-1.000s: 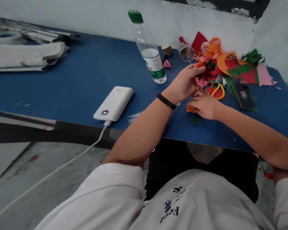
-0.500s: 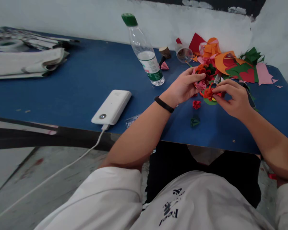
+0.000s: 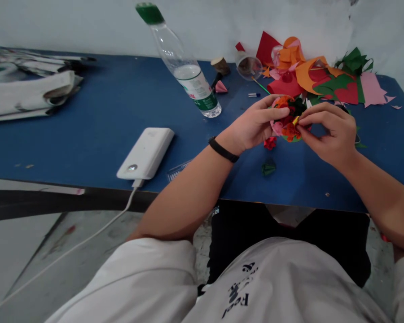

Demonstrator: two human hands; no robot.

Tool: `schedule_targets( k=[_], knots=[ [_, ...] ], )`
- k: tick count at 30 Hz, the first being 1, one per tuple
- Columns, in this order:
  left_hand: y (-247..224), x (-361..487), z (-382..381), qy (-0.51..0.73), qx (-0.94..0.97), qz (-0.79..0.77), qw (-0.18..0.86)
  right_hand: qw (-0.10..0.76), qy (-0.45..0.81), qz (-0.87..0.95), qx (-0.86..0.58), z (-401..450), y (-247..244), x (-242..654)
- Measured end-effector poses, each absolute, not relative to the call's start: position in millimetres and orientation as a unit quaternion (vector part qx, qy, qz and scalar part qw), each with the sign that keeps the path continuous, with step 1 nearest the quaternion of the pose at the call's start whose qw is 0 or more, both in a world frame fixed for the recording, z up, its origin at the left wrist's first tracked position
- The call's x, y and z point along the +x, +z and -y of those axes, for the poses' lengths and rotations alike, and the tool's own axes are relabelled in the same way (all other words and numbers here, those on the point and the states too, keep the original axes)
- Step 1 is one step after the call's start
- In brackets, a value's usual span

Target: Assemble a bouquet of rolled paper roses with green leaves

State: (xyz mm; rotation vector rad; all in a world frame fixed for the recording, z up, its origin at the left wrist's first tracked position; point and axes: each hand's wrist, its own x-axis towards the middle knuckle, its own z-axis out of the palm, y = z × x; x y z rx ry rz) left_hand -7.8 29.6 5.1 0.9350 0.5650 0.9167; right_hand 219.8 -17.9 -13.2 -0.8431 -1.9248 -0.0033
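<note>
Above the blue table, my left hand [image 3: 256, 122] grips the left side of a cluster of curled paper flowers [image 3: 291, 130] in orange, pink, red and dark green. My right hand [image 3: 330, 130] has its thumb and forefinger pinched on a small yellow piece [image 3: 295, 120] at the cluster's right side. Part of a green paper base shows under the flowers. A small red paper flower [image 3: 270, 143] lies just below my left fingers, and a dark green folded paper piece [image 3: 268, 168] is nearer the table's front edge.
Coloured paper scraps [image 3: 343, 87] are heaped at the back right, beside a tipped clear cup [image 3: 249, 67]. A water bottle [image 3: 191, 80] stands left of my hands. A white power bank [image 3: 146, 152] with a cable and folded newspapers [image 3: 30, 96] are farther left.
My right fingers have shifted from the orange flower to the yellow piece, and the flower now sits against the cluster. The camera view has shifted slightly.
</note>
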Motion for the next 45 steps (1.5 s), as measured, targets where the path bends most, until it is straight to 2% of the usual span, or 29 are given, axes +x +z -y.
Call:
schedule_targets(
  k=[5,11,21,30,40,45],
  knots=[
    [4,-8,-27,0.431,0.433,-0.261,0.747,0.53,-0.004,0.791,-0.305,20,-18,217],
    [8,-8,-20,0.42,0.44,-0.262,0.749,0.583,-0.091,0.769,-0.246,15,-20,211],
    [12,-8,-17,0.381,0.448,-0.246,0.771,0.58,-0.159,0.75,-0.277,15,-24,212],
    [5,-6,-21,0.399,0.437,-0.219,0.776,0.609,-0.141,0.738,-0.255,17,-23,206],
    [-1,-17,-29,0.366,0.484,-0.223,0.763,0.586,-0.072,0.773,-0.232,10,-26,215],
    [0,-17,-29,0.349,0.491,-0.255,0.757,0.563,-0.097,0.797,-0.195,3,-24,222]
  ],
)
